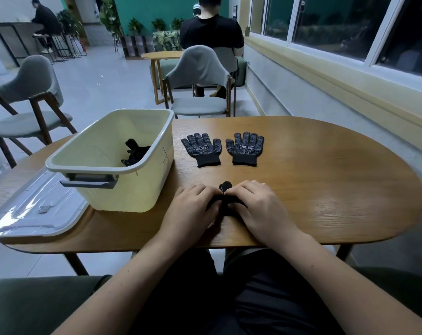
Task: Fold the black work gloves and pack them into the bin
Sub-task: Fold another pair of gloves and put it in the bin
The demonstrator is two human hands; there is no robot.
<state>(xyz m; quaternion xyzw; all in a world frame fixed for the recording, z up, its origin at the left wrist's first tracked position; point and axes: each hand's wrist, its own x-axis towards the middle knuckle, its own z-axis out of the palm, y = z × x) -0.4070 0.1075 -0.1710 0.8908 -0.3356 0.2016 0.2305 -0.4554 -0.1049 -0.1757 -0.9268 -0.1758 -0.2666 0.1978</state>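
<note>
Two black dotted work gloves lie flat, palm up, side by side on the wooden table (325, 180): one on the left (202, 148), one on the right (245, 148). Nearer me, a bunched black glove (225, 187) sits between my hands and is mostly hidden by them. My left hand (193, 206) and my right hand (255, 206) both grip it with curled fingers. The cream plastic bin (108, 165) stands at the left of the table, with folded black gloves (136, 152) inside it.
A clear lid (33, 209) lies left of the bin, over the table's edge. Grey chairs stand beyond the table (200, 88) and at the left (28, 102). A person sits with their back turned at another table. A wall with windows runs along the right.
</note>
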